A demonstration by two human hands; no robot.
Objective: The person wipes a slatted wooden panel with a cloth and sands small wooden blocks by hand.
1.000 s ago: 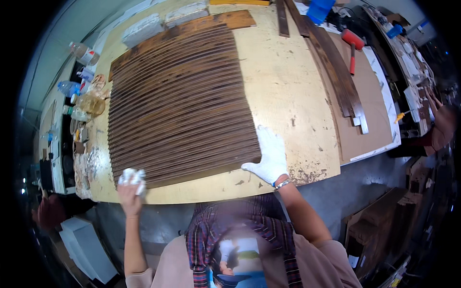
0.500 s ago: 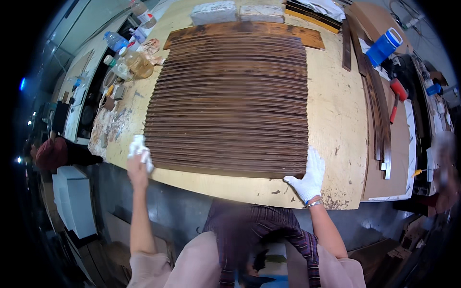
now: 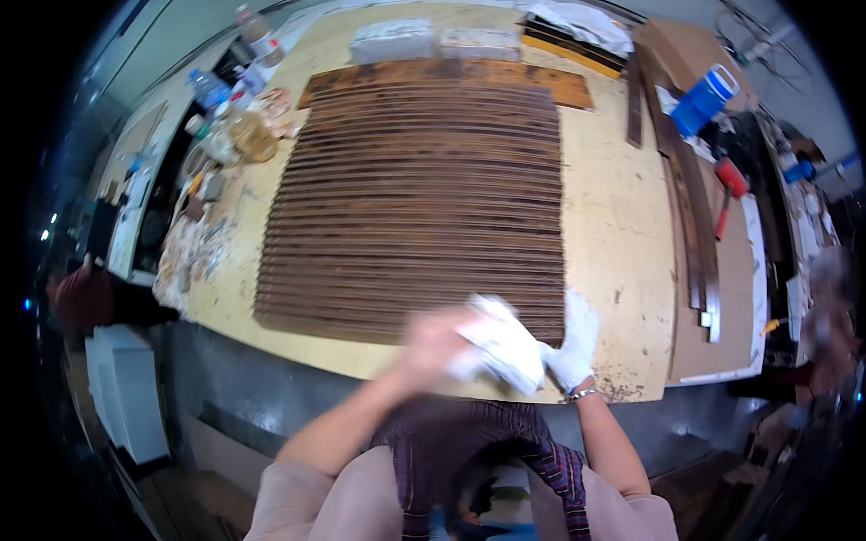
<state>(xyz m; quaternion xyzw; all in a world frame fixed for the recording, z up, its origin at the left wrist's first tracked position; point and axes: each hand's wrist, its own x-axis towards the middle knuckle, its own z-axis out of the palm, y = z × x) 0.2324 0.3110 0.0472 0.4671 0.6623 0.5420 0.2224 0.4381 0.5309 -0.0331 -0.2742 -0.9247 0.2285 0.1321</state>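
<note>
Bare left hand [image 3: 431, 338], blurred, clutches a crumpled white cloth [image 3: 498, 347] at six o'clock, over the near edge of the dark slat panel [image 3: 415, 198]. Gloved right hand [image 3: 574, 338], fingers spread, presses flat at five o'clock, seemingly steadying the slats on the workbench [image 3: 613, 225].

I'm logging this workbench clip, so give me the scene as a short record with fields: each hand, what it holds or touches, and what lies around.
left hand: bare, blurred, holding a white cloth
right hand: in a white glove, at the near right corner of the slats, touching the cloth
work: rows of dark brown wooden slats laid side by side
surface: pale plywood table
left edge: bottles and jars
right side: blue container, long dark strips
</note>
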